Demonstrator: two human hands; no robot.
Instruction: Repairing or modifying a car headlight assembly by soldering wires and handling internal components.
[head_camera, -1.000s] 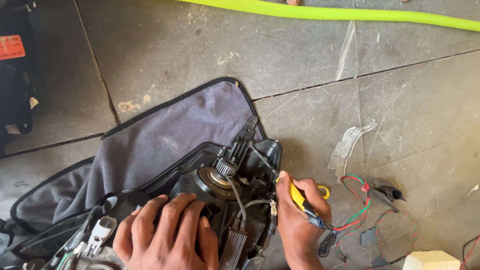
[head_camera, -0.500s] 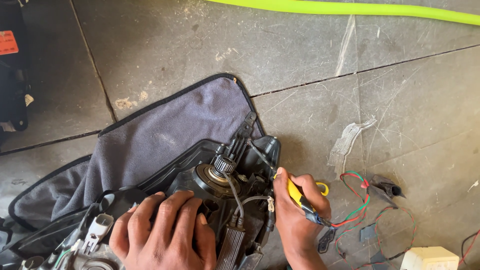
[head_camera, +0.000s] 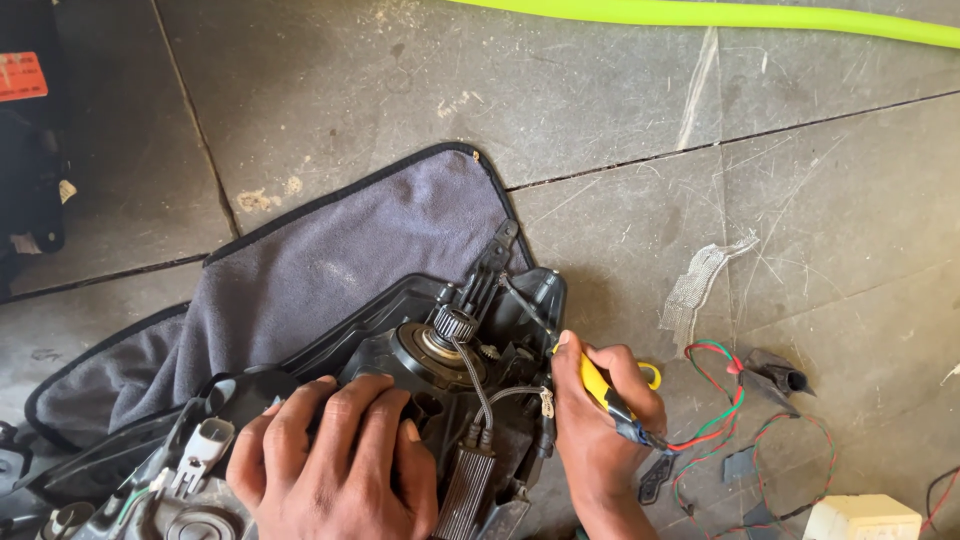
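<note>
A: Here, what is the left hand (head_camera: 335, 465) doing?

B: It is lying palm-down, fingers spread, on the black headlamp housing (head_camera: 440, 390), which is resting on a grey cloth (head_camera: 330, 265) on the stone floor (head_camera: 600, 120).

A: And the right hand (head_camera: 600, 440)?

B: It is pinching a yellow-handled tool (head_camera: 605, 392), its tip apparently touching the housing's right edge, though the contact is hidden. Red and green wires (head_camera: 735, 400) are trailing beside it; a green hose (head_camera: 700, 14) is lying well apart.

orange rectangular label (head_camera: 22, 76) on black object, upper left
</note>
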